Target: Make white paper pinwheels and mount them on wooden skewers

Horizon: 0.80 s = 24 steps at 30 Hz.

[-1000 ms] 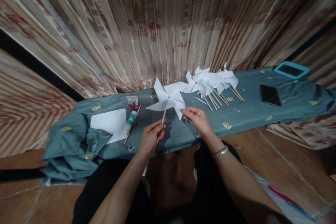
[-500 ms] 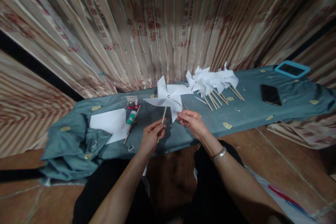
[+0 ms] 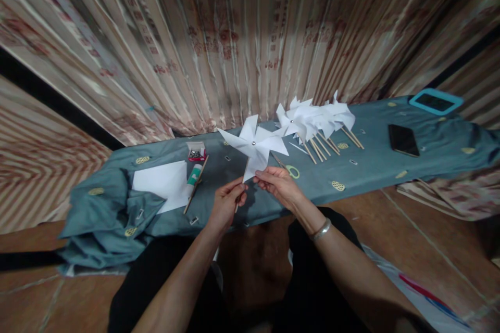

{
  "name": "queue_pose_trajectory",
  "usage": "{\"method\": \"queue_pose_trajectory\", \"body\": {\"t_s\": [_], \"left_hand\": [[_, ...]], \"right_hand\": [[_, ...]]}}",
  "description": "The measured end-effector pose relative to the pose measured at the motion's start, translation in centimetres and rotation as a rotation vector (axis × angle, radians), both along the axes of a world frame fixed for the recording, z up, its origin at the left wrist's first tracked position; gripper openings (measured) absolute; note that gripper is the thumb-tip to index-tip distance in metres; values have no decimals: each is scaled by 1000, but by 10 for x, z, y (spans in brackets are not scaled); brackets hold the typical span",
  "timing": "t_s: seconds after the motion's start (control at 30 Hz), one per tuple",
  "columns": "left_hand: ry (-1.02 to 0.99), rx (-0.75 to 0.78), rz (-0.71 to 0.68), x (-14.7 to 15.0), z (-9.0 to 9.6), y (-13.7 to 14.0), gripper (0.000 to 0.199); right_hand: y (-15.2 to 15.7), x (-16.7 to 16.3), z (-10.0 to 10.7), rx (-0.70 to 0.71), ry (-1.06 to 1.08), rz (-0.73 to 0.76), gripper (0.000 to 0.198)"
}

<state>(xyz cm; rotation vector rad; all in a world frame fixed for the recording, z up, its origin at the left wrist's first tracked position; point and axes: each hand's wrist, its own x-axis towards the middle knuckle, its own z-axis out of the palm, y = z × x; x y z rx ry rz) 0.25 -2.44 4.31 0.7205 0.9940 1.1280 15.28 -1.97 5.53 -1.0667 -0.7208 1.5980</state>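
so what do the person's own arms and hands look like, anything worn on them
The left hand and right hand are ungloved. Both forearms are bare, no sleeves in view. A shiny silver-coloured bangle sits near the right wrist; none shows on the left.

The right fingers [image 3: 272, 174] partly hide the scissors [image 3: 291, 168], and the boxed metal bits [image 3: 195, 154] blur together

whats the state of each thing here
White paper pinwheel, held, centre pinned
Left hand, gripping pinwheel
Right hand, pinching blade
Piled white paper pinwheels, assembled
Small red cardboard box, open
White-and-green glue stick, lying; cap unclear
Green-handled scissors, opening unclear
Black rectangular phone, screen dark
Blue-framed tablet, screen dark
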Motion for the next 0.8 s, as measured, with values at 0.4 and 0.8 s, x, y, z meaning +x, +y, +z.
{"method": "queue_pose_trajectory", "body": {"t_s": [0.4,0.8], "left_hand": [[10,27,-50,1,-1,-2,30],[3,4,-9,-7,0,3,35]], "right_hand": [[2,-12,-3,21,-76,44,39],[11,55,-2,335,-518,-510,27]]}}
